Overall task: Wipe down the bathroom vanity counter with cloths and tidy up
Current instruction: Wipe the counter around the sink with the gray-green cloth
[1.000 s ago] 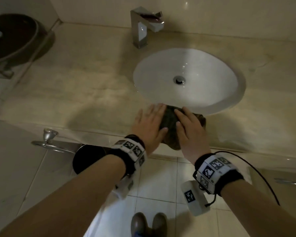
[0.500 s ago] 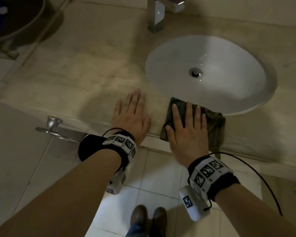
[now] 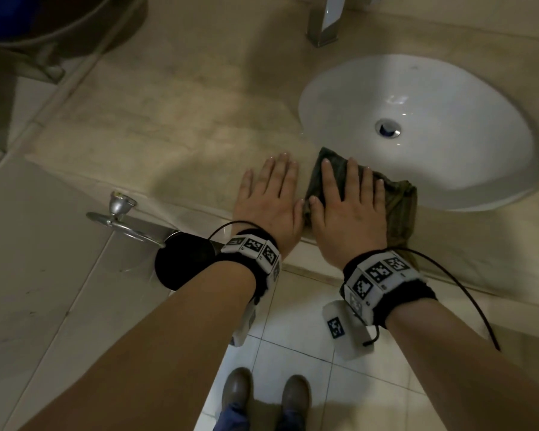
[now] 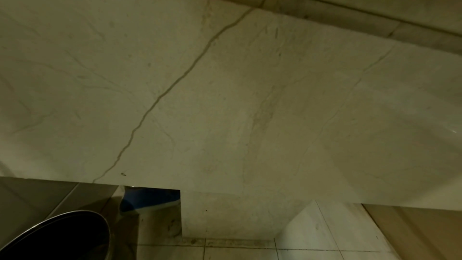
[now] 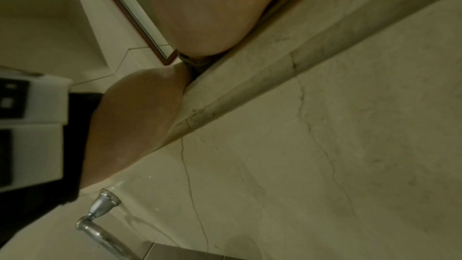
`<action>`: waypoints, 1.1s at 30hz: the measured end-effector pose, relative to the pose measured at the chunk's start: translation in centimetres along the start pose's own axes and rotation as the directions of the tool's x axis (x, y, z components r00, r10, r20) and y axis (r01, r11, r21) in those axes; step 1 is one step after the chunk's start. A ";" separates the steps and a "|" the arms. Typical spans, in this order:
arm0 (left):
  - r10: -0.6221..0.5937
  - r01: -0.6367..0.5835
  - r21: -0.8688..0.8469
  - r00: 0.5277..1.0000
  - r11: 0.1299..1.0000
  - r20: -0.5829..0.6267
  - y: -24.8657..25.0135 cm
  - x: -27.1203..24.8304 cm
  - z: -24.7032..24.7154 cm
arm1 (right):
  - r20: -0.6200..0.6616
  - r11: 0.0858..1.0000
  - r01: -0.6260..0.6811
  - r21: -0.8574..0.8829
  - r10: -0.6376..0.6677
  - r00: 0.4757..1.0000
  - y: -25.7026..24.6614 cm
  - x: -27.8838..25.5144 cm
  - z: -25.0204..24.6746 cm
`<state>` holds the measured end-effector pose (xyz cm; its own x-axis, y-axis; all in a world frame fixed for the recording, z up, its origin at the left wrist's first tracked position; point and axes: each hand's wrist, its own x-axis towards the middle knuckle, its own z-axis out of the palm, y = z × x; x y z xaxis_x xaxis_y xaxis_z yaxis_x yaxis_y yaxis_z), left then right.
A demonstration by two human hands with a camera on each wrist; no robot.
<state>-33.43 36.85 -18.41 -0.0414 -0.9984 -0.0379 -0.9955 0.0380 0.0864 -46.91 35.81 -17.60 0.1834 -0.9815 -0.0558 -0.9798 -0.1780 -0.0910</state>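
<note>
Both hands lie flat on the counter (image 3: 168,126) at its front edge, side by side, just in front of the sink (image 3: 448,169). The right hand (image 3: 346,213) presses a dark green cloth (image 3: 399,206) down with straight, spread fingers; nothing is curled round it. The cloth sits between the sink rim and the counter's edge, touching the rim or just short of it, and its near corner hangs a little over the edge. The left hand (image 3: 268,200) rests palm down on bare stone just beside the cloth, fingers straight and slightly apart, holding nothing; its thumb side meets the right thumb. Each wrist wears a black band with white marker tiles. The tap (image 3: 324,23) stands behind the sink. Below the counter a chrome rail (image 3: 122,219) juts out, with a round black bin (image 3: 181,262) under it. From the right wrist view a fold of cloth (image 5: 195,64) peeks from under the palm at the counter lip
</note>
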 end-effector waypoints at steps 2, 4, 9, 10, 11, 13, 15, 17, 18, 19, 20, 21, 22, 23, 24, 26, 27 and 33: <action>0.002 -0.002 -0.012 1.000 1.000 0.000 0.0 -0.2 -0.1 | -0.005 1.000 -0.001 0.002 0.001 1.000 -0.1 -0.1 0.0; 0.012 -0.012 -0.018 1.000 1.000 -0.002 -0.1 -0.2 -0.1 | -0.007 1.000 -0.016 0.009 0.016 1.000 -0.1 -0.5 -0.1; 0.028 -0.027 -0.033 1.000 0.999 0.009 -0.4 -0.2 -0.1 | 0.003 0.998 -0.057 0.017 0.057 0.998 -0.3 -2.9 0.3; 0.032 -0.032 -0.036 0.999 0.999 0.006 -0.4 -0.2 0.0 | -0.005 0.998 -0.060 0.014 0.061 0.998 -0.3 -3.5 0.4; 0.037 -0.037 -0.040 0.999 0.999 -0.001 -0.5 -0.2 -0.1 | -0.011 0.998 -0.064 0.011 0.064 0.998 -0.4 -4.0 0.6; 0.045 -0.046 -0.051 0.999 0.998 -0.014 -0.5 -0.1 0.0 | -0.019 0.997 -0.069 0.016 0.069 0.997 -0.4 -4.8 0.9; 0.049 -0.051 -0.067 0.998 0.996 -0.029 -0.6 -0.1 0.2 | -0.034 0.997 -0.075 0.024 0.076 0.997 -0.5 -5.0 1.1; 0.047 -0.050 -0.076 0.998 0.996 -0.045 -0.6 -0.1 0.3 | -0.048 0.996 -0.083 0.023 0.084 0.995 -0.6 -5.0 1.2; 0.046 -0.050 -0.077 0.998 0.996 -0.050 -0.6 -0.1 0.4 | -0.053 0.996 -0.085 0.020 0.085 0.995 -0.6 -5.0 1.2; 0.046 -0.051 -0.076 0.997 0.996 -0.056 -0.7 -0.2 0.5 | -0.054 0.996 -0.084 0.016 0.085 0.995 -0.6 -5.0 1.3; 0.049 -0.053 -0.074 0.997 0.996 -0.060 -0.7 -0.2 0.6 | -0.052 0.996 -0.084 0.013 0.085 0.995 -0.6 -5.0 1.3; 0.051 -0.056 -0.075 0.997 0.996 -0.063 -0.6 -0.2 0.7 | -0.049 0.996 -0.084 0.012 0.085 0.995 -0.6 -5.0 1.2; 0.053 -0.058 -0.077 0.997 0.995 -0.063 -0.7 -0.2 0.7 | -0.045 0.996 -0.084 0.012 0.085 0.995 -0.6 -4.9 1.2; 0.053 -0.058 -0.079 0.996 0.995 -0.065 -0.6 -0.1 0.7 | -0.041 0.996 -0.085 0.013 0.086 0.995 -0.6 -4.8 1.1; 0.052 -0.057 -0.082 0.996 0.995 -0.070 -0.6 -0.1 0.7 | -0.034 0.996 -0.087 0.014 0.088 0.996 -0.6 -4.6 1.0; 0.052 -0.058 -0.090 0.996 0.994 -0.074 -0.6 -0.1 0.6 | -0.004 0.996 -0.090 0.013 0.091 0.996 -0.6 -3.9 0.8; 0.053 -0.059 -0.092 0.996 0.994 -0.071 -0.6 -0.1 0.7 | 0.015 0.996 -0.090 0.011 0.089 0.996 -0.6 -3.4 0.7; 0.047 -0.052 -0.076 0.996 0.996 -0.070 -0.4 -0.2 0.7 | 0.056 0.999 -0.053 -0.001 0.053 0.997 -0.2 -0.9 0.2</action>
<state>-33.04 37.01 -19.16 -0.0823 -0.9960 0.0359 -0.9827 0.0871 0.1637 -46.85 36.74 -17.77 0.1351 -0.9840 -0.1163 -0.9883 -0.1254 -0.0872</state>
